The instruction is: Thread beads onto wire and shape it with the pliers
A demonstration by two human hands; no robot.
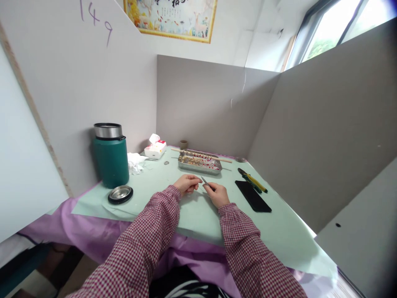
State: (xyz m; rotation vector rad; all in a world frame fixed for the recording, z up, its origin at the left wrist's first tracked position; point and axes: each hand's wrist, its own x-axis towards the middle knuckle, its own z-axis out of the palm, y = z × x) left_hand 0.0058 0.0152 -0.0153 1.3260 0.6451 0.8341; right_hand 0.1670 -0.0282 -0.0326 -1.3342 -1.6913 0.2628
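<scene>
In the middle of the table both hands are close together in front of me. My left hand (187,184) is closed in a pinch, and whatever lies between its fingertips is too small to make out. My right hand (220,196) grips a slim pointed metal tool (204,181), whose tip points up and left towards the left fingertips. Just beyond them is a shallow metal tray (199,169) holding small red and gold pieces. A thin wooden stick (227,160) lies across its far side.
Right of my hands lie a black flat rectangle (252,196) and yellow-green handled pliers (254,181). A green flask (111,161), its lid (120,194), crumpled tissue (135,163) and a tissue pack (155,150) are to the left. Grey panels (214,103) surround the table.
</scene>
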